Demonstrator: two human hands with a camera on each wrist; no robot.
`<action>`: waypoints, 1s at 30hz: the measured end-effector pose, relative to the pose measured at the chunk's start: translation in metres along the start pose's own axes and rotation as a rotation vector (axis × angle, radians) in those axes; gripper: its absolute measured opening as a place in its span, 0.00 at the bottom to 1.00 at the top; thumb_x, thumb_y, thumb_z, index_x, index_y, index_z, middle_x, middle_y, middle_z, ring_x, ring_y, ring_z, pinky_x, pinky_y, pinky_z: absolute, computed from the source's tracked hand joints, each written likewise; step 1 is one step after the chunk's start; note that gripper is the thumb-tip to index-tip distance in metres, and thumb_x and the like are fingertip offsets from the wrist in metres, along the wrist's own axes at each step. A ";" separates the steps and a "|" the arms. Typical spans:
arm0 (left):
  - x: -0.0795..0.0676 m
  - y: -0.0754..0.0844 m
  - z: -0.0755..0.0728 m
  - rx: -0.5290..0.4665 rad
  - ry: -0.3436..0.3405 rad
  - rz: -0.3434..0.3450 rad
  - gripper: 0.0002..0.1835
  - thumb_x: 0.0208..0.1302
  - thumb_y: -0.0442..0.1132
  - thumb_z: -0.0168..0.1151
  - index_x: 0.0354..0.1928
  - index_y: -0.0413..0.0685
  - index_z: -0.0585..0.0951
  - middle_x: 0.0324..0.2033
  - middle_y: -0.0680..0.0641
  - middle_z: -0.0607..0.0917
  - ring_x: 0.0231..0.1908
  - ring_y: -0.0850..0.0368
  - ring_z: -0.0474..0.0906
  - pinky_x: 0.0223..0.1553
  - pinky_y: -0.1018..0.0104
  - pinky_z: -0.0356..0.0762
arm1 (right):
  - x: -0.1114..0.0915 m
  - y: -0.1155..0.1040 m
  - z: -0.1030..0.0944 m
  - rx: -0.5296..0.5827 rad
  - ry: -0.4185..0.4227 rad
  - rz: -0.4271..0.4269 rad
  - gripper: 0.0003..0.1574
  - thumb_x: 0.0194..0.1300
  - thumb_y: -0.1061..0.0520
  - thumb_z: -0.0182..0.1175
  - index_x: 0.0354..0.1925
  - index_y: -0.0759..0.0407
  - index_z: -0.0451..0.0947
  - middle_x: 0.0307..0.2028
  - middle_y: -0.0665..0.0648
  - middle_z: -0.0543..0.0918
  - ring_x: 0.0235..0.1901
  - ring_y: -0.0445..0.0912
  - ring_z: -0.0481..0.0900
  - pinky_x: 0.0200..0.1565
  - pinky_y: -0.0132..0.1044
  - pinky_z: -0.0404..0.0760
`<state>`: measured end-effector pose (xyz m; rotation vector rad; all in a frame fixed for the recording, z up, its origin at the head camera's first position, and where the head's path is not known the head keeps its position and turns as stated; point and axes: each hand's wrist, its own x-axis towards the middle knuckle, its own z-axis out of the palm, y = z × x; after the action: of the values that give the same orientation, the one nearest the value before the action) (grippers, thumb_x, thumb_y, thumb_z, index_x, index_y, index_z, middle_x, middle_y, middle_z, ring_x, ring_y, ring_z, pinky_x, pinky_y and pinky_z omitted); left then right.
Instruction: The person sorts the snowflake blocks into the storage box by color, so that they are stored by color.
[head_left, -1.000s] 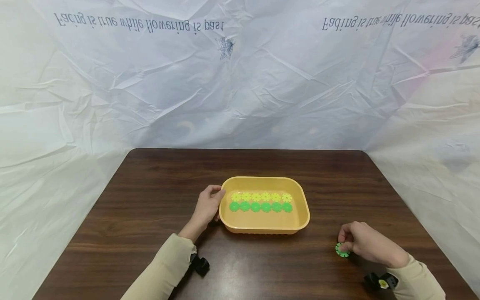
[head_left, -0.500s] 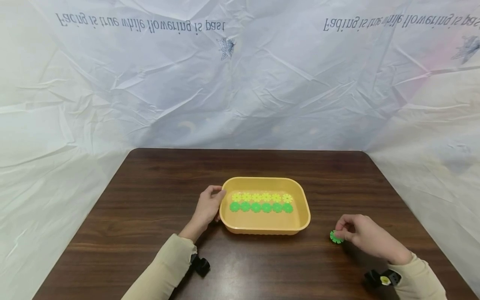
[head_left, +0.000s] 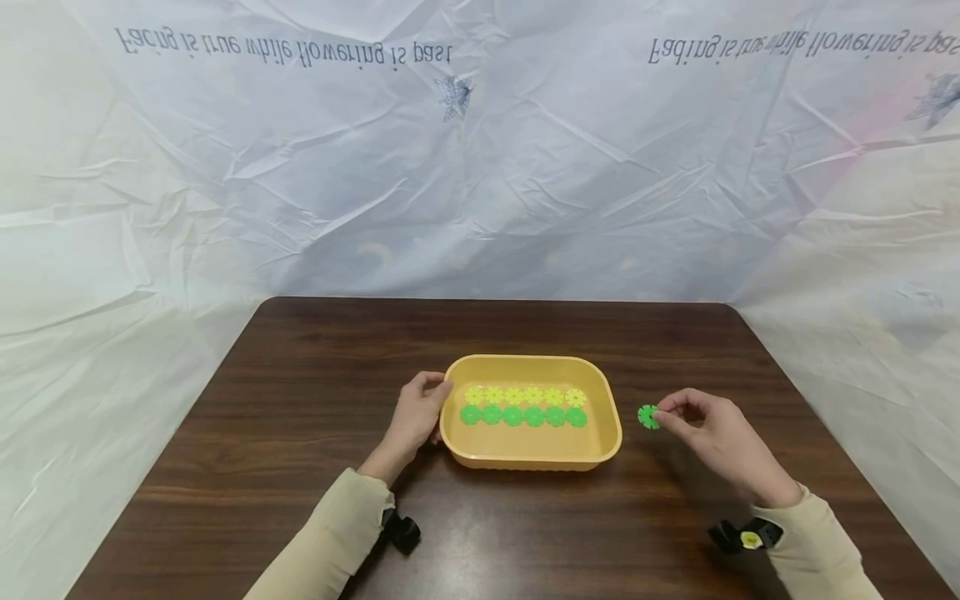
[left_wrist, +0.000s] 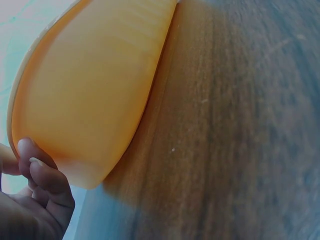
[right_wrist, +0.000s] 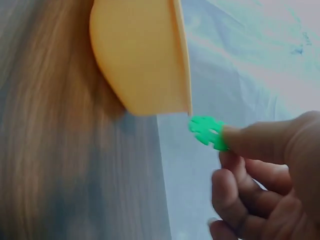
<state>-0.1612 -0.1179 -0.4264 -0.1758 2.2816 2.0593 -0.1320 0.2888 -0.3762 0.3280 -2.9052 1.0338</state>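
Note:
A yellow plastic tray (head_left: pixel 540 450) with raised sides stands mid-table. Inside it lie a row of yellow notched discs (head_left: pixel 512 397) and, nearer me, a row of green ones (head_left: pixel 512 416). My left hand (head_left: pixel 416 412) holds the tray's left end, thumb at the rim and curled fingers (left_wrist: pixel 52 185) against the outer wall. Off the tray's right end, my right hand (head_left: pixel 720 433) pinches a green notched disc (right_wrist: pixel 206 132) by its edge between thumb and index finger. The disc's far half sticks out toward the tray, and the other fingers curl loosely below.
The dark wood-grain table (head_left: pixel 300 350) has rounded far corners. Behind it hangs a wrinkled pale sheet (head_left: pixel 480 183) with printed lettering. Black wrist cameras (head_left: pixel 401 531) sit at both sleeve cuffs.
My right hand has moved up and left from the table's right side toward the tray, carrying the green notched disc. The left hand and the tray have stayed in place.

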 end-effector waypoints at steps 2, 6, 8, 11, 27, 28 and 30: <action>-0.001 0.001 0.000 0.001 -0.003 -0.002 0.19 0.72 0.43 0.55 0.58 0.38 0.71 0.37 0.33 0.83 0.08 0.59 0.67 0.09 0.68 0.67 | 0.003 -0.003 0.002 0.004 0.062 -0.020 0.15 0.67 0.42 0.60 0.41 0.50 0.79 0.35 0.52 0.84 0.34 0.48 0.79 0.30 0.33 0.75; -0.001 0.001 0.000 0.003 0.000 0.002 0.19 0.72 0.43 0.55 0.58 0.38 0.71 0.37 0.33 0.83 0.08 0.59 0.67 0.09 0.68 0.66 | 0.010 -0.011 0.007 0.051 0.194 -0.068 0.12 0.68 0.47 0.61 0.42 0.53 0.79 0.34 0.53 0.82 0.30 0.45 0.77 0.29 0.30 0.74; -0.001 0.001 0.000 0.004 0.004 0.005 0.19 0.72 0.43 0.55 0.58 0.38 0.71 0.36 0.33 0.83 0.08 0.59 0.66 0.09 0.68 0.66 | 0.011 -0.023 0.009 0.090 0.228 -0.080 0.11 0.68 0.51 0.62 0.43 0.56 0.80 0.34 0.53 0.81 0.30 0.45 0.76 0.29 0.28 0.74; -0.001 0.000 -0.001 0.006 0.008 0.010 0.20 0.72 0.43 0.55 0.58 0.38 0.71 0.37 0.33 0.83 0.08 0.59 0.66 0.09 0.68 0.66 | 0.014 -0.040 0.013 0.135 0.230 -0.096 0.10 0.67 0.54 0.62 0.43 0.58 0.80 0.34 0.54 0.81 0.30 0.45 0.76 0.30 0.27 0.76; 0.001 -0.001 0.001 0.004 0.008 0.012 0.19 0.72 0.42 0.55 0.58 0.38 0.71 0.36 0.33 0.83 0.08 0.59 0.66 0.09 0.68 0.66 | 0.036 -0.075 0.060 0.153 0.000 -0.180 0.04 0.67 0.56 0.63 0.41 0.54 0.81 0.33 0.51 0.83 0.30 0.43 0.78 0.31 0.35 0.77; 0.001 0.000 0.001 0.004 0.009 0.014 0.19 0.72 0.42 0.55 0.57 0.38 0.71 0.36 0.33 0.83 0.08 0.59 0.66 0.09 0.68 0.66 | 0.037 -0.078 0.063 0.145 -0.024 -0.176 0.04 0.66 0.58 0.63 0.40 0.55 0.81 0.33 0.52 0.83 0.30 0.43 0.77 0.30 0.35 0.77; 0.001 0.000 0.001 0.006 0.011 0.020 0.19 0.72 0.42 0.55 0.57 0.37 0.71 0.35 0.32 0.83 0.08 0.59 0.66 0.08 0.68 0.66 | 0.040 -0.081 0.068 0.110 -0.067 -0.168 0.03 0.65 0.60 0.64 0.39 0.57 0.81 0.31 0.51 0.82 0.29 0.43 0.77 0.30 0.35 0.77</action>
<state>-0.1617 -0.1172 -0.4269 -0.1652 2.3051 2.0654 -0.1519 0.1769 -0.3744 0.6116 -2.8232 1.1775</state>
